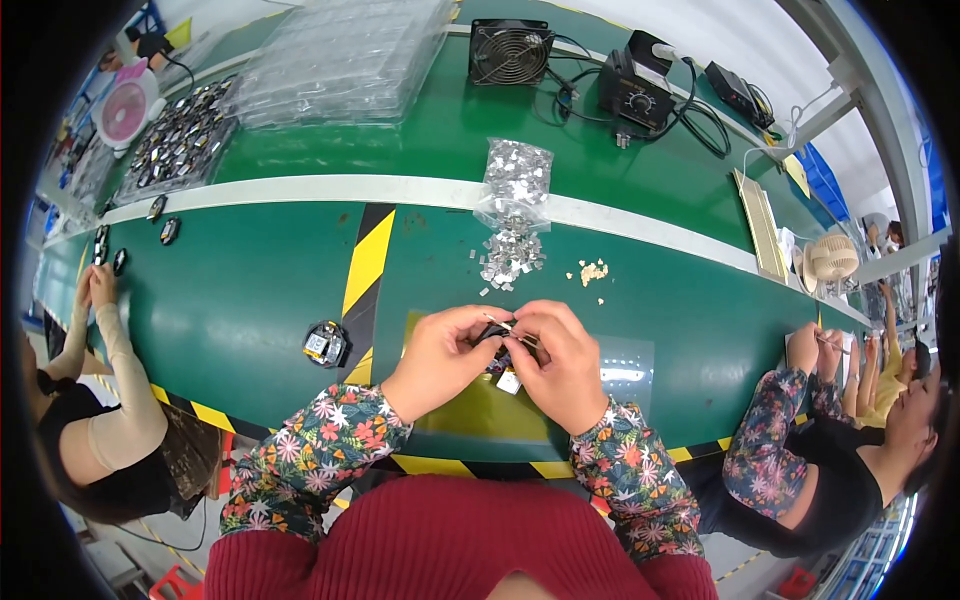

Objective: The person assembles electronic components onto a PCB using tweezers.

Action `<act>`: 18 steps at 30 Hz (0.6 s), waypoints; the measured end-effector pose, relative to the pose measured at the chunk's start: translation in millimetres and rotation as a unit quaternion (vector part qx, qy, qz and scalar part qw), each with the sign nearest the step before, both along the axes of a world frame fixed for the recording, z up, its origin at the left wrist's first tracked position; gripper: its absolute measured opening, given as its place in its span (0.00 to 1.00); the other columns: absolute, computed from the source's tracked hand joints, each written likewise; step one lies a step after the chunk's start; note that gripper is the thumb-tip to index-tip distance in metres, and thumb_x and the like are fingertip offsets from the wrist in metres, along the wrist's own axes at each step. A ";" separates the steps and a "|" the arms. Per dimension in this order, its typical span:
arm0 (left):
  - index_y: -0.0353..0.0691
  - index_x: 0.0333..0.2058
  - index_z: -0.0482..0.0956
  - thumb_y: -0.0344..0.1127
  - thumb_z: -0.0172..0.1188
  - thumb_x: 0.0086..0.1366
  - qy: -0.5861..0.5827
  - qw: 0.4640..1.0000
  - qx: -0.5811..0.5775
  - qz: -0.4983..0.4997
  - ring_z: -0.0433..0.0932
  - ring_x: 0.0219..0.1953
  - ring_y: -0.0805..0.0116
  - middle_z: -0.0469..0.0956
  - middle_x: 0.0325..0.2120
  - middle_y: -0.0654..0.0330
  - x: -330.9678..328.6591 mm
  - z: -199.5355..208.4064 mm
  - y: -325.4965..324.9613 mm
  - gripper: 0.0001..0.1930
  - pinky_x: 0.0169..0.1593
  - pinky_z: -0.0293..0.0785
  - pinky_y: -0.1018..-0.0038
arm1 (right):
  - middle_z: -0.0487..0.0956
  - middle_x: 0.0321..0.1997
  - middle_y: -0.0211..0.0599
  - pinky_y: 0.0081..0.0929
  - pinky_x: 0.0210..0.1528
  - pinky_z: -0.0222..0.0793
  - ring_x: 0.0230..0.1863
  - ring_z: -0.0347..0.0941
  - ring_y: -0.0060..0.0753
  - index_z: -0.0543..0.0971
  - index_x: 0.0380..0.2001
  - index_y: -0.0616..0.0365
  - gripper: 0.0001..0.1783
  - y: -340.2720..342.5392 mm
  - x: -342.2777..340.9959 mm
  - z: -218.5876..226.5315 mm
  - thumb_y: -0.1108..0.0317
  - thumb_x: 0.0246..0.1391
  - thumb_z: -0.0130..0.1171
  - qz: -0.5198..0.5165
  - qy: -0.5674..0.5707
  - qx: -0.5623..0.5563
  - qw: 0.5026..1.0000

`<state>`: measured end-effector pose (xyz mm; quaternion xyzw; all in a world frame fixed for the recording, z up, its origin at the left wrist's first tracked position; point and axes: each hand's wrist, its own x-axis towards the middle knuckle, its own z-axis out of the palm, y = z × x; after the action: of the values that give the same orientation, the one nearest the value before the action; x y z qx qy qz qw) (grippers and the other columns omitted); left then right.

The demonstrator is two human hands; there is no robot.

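Over a yellow translucent mat (470,418), my left hand (445,355) and my right hand (558,365) meet, fingers pinched together. Between them is a small black electronic assembly (497,362), mostly covered by my fingers. A white square piece (509,382) shows at its lower edge. Thin light-coloured slivers stick out at the fingertips; whether they are tool tips or parts I cannot tell. To the left of my hands lies a round black electronic unit (326,344) with a pale label.
Ahead, a clear bag (518,170) spills small silvery pieces (510,262) beside a little pile of beige bits (593,271). Behind a white rail (420,192) stand a fan (510,53), a black control box (638,95) and stacked clear trays (340,60). Co-workers sit on both sides.
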<state>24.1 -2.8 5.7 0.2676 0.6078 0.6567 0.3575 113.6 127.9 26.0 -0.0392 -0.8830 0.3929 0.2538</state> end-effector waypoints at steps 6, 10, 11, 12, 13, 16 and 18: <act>0.32 0.42 0.71 0.20 0.50 0.55 0.007 1.000 -0.013 -0.016 0.71 0.32 0.83 0.74 0.33 0.62 0.4 1.1 -1.8 0.14 0.34 0.69 0.85 | 0.72 0.33 0.36 0.24 0.22 0.69 0.23 0.72 0.34 0.72 0.25 0.60 0.09 -0.2 -0.4 -1.8 0.80 0.36 0.58 -0.005 0.002 0.022 1.000; 0.32 0.43 0.70 0.19 0.48 0.56 0.000 1.000 -0.011 -0.013 0.71 0.32 0.83 0.74 0.33 0.63 0.2 1.5 -2.9 0.14 0.34 0.69 0.85 | 0.72 0.33 0.36 0.24 0.22 0.69 0.23 0.72 0.35 0.72 0.25 0.60 0.09 0.1 -1.0 -3.8 0.80 0.36 0.58 -0.003 0.007 0.032 0.999; 0.32 0.43 0.70 0.19 0.48 0.56 -0.001 1.000 -0.010 -0.012 0.71 0.32 0.83 0.74 0.33 0.63 0.0 2.0 -3.0 0.14 0.34 0.69 0.85 | 0.72 0.33 0.36 0.24 0.22 0.69 0.23 0.72 0.35 0.72 0.25 0.60 0.09 0.2 -1.0 -4.2 0.80 0.36 0.58 -0.003 0.010 0.036 0.999; 0.32 0.43 0.71 0.20 0.48 0.56 0.000 1.000 -0.018 -0.013 0.71 0.32 0.83 0.74 0.32 0.64 -0.3 2.5 -3.2 0.14 0.34 0.69 0.85 | 0.72 0.33 0.36 0.24 0.22 0.69 0.23 0.72 0.35 0.72 0.25 0.60 0.09 0.4 -1.0 -4.7 0.80 0.36 0.58 -0.002 0.009 0.037 0.999; 0.32 0.43 0.71 0.20 0.48 0.56 0.001 1.000 -0.025 -0.013 0.71 0.32 0.84 0.74 0.32 0.64 -0.3 2.5 -3.3 0.14 0.34 0.69 0.86 | 0.72 0.33 0.36 0.24 0.22 0.69 0.24 0.72 0.35 0.72 0.25 0.60 0.09 0.5 -1.0 -5.2 0.80 0.36 0.58 -0.003 0.012 0.033 0.999; 0.31 0.40 0.73 0.22 0.51 0.54 0.011 1.000 0.014 0.019 0.61 0.19 0.88 0.71 0.21 0.69 1.9 0.1 -0.9 0.13 0.21 0.59 0.87 | 0.72 0.33 0.37 0.24 0.22 0.69 0.24 0.72 0.34 0.72 0.26 0.61 0.09 0.2 -0.9 -5.9 0.80 0.36 0.58 -0.006 0.013 0.016 1.000; 0.31 0.40 0.73 0.22 0.51 0.54 0.014 1.000 0.012 0.018 0.62 0.19 0.88 0.71 0.22 0.68 2.2 1.2 -0.6 0.13 0.21 0.60 0.86 | 0.72 0.33 0.37 0.24 0.22 0.69 0.24 0.72 0.34 0.72 0.26 0.61 0.09 0.2 -1.0 -6.3 0.80 0.36 0.58 -0.008 0.011 0.002 1.000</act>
<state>26.4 -3.4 6.9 0.2698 0.6091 0.6669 0.3337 112.6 128.1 19.7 -0.0419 -0.8807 0.3893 0.2665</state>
